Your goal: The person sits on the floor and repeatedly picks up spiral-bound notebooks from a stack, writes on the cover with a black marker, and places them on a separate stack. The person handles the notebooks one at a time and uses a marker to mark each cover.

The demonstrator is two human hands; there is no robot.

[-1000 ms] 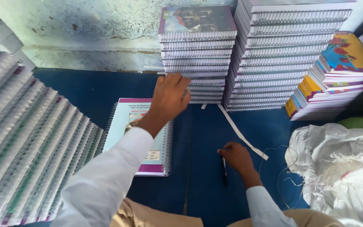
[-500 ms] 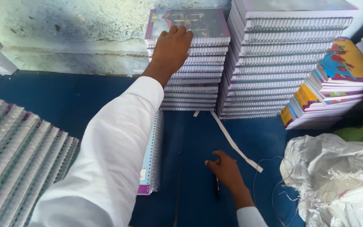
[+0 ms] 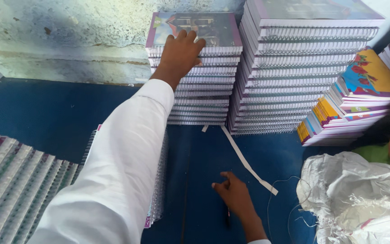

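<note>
The blue floor (image 3: 46, 113) is crowded with notebook stacks. The tallest stack (image 3: 312, 68) is set against the wall, with a shorter stack (image 3: 204, 90) just left of it. The top notebook (image 3: 208, 28) lies directly under the left hand (image 3: 180, 52), fingers spread flat at its near-left corner. The right hand (image 3: 232, 194), far nearer the body, is rested loosely curled on a pen (image 3: 227, 216).

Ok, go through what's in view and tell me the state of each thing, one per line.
Left hand: open, flat on the top notebook.
Right hand: resting on the blue floor, fingers loosely spread.
Middle notebook stack: upright, neat.
Taller notebook stack: upright, neat.
Colourful book pile: leaning, uneven.
Paper strip: lying flat.
White sack: crumpled.
</note>
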